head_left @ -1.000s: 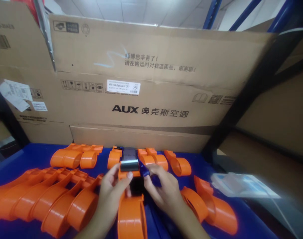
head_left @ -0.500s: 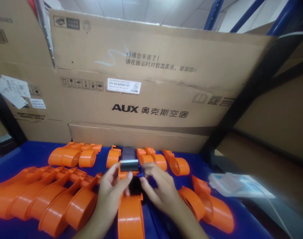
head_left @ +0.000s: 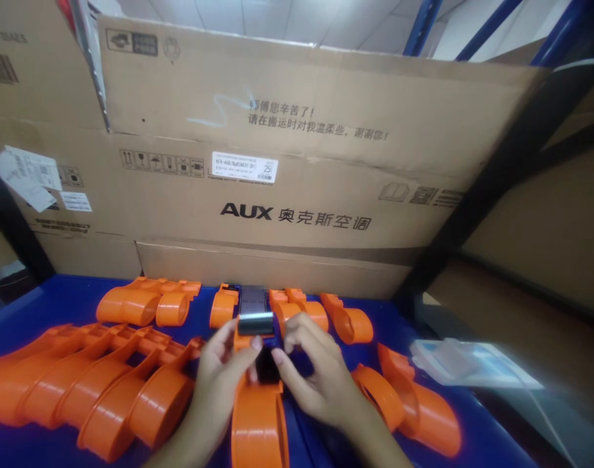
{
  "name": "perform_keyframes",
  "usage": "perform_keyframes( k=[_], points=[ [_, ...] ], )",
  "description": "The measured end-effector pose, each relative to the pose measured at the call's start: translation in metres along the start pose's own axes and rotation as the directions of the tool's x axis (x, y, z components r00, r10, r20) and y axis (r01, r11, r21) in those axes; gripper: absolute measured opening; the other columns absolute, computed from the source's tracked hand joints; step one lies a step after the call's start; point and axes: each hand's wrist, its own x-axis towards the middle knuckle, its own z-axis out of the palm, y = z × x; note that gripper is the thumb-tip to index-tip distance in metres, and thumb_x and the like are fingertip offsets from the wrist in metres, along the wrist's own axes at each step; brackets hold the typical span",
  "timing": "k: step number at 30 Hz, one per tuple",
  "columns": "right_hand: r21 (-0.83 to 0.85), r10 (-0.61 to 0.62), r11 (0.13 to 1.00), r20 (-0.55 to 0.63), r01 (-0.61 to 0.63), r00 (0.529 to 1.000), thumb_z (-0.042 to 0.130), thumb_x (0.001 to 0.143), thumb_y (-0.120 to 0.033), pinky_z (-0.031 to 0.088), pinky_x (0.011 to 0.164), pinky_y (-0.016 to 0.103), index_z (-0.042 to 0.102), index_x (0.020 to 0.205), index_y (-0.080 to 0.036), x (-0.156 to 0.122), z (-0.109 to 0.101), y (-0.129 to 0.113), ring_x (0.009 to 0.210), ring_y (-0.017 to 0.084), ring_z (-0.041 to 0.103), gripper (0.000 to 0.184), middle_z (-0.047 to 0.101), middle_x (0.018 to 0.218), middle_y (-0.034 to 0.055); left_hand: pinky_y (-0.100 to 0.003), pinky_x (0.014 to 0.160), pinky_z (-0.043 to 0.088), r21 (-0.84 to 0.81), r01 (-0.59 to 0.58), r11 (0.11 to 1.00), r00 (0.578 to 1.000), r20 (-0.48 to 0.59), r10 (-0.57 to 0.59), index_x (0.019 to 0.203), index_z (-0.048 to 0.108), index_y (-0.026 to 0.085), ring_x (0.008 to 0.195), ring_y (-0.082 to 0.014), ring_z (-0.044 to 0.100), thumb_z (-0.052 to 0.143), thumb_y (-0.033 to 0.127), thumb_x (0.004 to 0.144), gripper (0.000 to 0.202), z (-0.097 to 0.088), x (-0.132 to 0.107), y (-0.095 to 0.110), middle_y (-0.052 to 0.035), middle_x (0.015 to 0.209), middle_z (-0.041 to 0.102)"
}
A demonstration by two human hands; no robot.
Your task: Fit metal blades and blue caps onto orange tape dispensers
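Note:
An orange tape dispenser [head_left: 258, 422] lies on the blue table [head_left: 48, 296], its toothed metal blade [head_left: 255, 323] pointing away from me. My left hand [head_left: 221, 377] grips its left side near the black middle part, thumb and fingers closed round it. My right hand [head_left: 316, 374] is on its right side, fingers curled and pinching at the head just beside the blade. A small blue piece seen earlier at those fingertips is hidden now.
Several orange dispenser shells lie in rows at the left [head_left: 92, 383], behind the hands [head_left: 297, 309] and at the right [head_left: 414, 406]. A clear plastic bag [head_left: 467, 364] lies at the right edge. Large cardboard boxes [head_left: 297, 169] wall the back; a dark rack post [head_left: 492, 175] slants right.
My right hand has moved in from the right side toward the dispenser's head, and the small blue piece at its fingertips has gone out of sight. The left hand keeps its hold.

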Motion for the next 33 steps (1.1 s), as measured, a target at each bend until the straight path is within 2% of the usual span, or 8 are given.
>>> perform_keyframes(
  k=[4,6,10,13,16,19,25,33],
  points=[
    [0.293,0.176,0.948,-0.147,-0.127,0.973,0.053,0.100,-0.029,0.045,0.073,0.032,0.054,0.092,-0.025,0.003,-0.001,-0.003,0.080,0.019,0.054,0.009,0.055,0.088,0.0021,-0.024,0.045,0.051,-0.071,0.106,0.992,0.994,0.035,-0.104,0.131,0.052,0.021,0.047,-0.0133,0.059,0.086,0.034,0.073,0.068,-0.002,0.007,0.001,0.0028,0.066,0.067],
    [0.468,0.308,0.853,-0.093,-0.231,0.947,0.052,0.102,-0.034,0.048,0.079,0.033,0.056,0.110,-0.028,0.006,-0.001,-0.005,0.087,0.019,0.059,0.012,0.060,0.098,0.0033,-0.027,0.043,0.053,-0.090,0.159,0.983,0.985,0.081,-0.152,0.137,0.044,0.022,0.045,-0.0157,0.062,0.089,0.033,0.070,0.082,-0.003,0.009,0.001,0.0012,0.071,0.071],
    [0.654,0.378,0.623,0.228,-0.428,0.898,0.056,0.099,-0.043,0.049,0.088,0.039,0.052,0.129,-0.031,0.009,-0.001,-0.007,0.086,0.021,0.065,0.033,0.065,0.108,0.0039,-0.027,0.048,0.056,-0.114,0.225,0.968,0.969,0.130,-0.210,0.134,0.050,0.020,0.051,-0.0180,0.067,0.086,0.032,0.075,0.070,0.000,0.006,0.001,-0.0016,0.068,0.073],
    [0.690,0.385,0.553,0.286,-0.467,0.877,0.059,0.097,-0.046,0.049,0.084,0.036,0.053,0.127,-0.031,0.008,0.000,-0.005,0.084,0.020,0.064,0.034,0.066,0.107,0.0036,-0.027,0.063,0.059,-0.132,0.207,0.969,0.971,0.148,-0.188,0.126,0.062,0.018,0.067,-0.0185,0.072,0.083,0.026,0.078,0.053,0.004,0.000,0.004,-0.0066,0.080,0.078],
    [0.680,0.415,0.582,0.223,-0.446,0.882,0.065,0.094,-0.045,0.047,0.085,0.033,0.053,0.121,-0.029,0.007,0.003,0.000,0.097,0.021,0.061,0.034,0.062,0.110,0.0040,-0.030,0.094,0.055,-0.174,0.178,0.968,0.968,0.208,-0.141,0.123,0.070,0.021,0.103,-0.0234,0.073,0.084,0.019,0.076,0.049,0.006,-0.004,0.006,-0.0099,0.114,0.077],
    [0.622,0.432,0.649,0.173,-0.438,0.885,0.067,0.093,-0.044,0.046,0.083,0.032,0.052,0.113,-0.028,0.006,0.008,0.001,0.095,0.020,0.056,0.030,0.057,0.105,0.0028,-0.035,0.107,0.047,-0.157,0.140,0.977,0.966,0.239,-0.100,0.122,0.073,0.023,0.124,-0.0282,0.063,0.080,0.025,0.082,0.042,0.005,-0.005,0.006,-0.0098,0.129,0.073],
    [0.526,0.395,0.749,0.134,-0.403,0.909,0.062,0.097,-0.042,0.046,0.078,0.031,0.047,0.100,-0.026,0.003,0.019,0.002,0.085,0.018,0.051,0.022,0.049,0.093,0.0000,-0.039,0.108,0.046,-0.018,0.041,0.999,0.981,0.192,-0.036,0.119,0.074,0.020,0.123,-0.0301,0.063,0.076,0.033,0.086,0.035,0.003,0.001,0.008,-0.0112,0.126,0.074],
    [0.359,0.355,0.848,0.161,-0.390,0.921,0.052,0.102,-0.040,0.046,0.077,0.031,0.048,0.103,-0.025,0.007,0.006,-0.006,0.084,0.017,0.051,0.015,0.052,0.094,0.0009,-0.037,0.101,0.050,-0.087,0.101,0.991,0.982,0.169,-0.085,0.114,0.076,0.017,0.116,-0.0309,0.068,0.078,0.034,0.082,0.036,0.000,0.002,0.004,-0.0128,0.116,0.077]
  ],
)
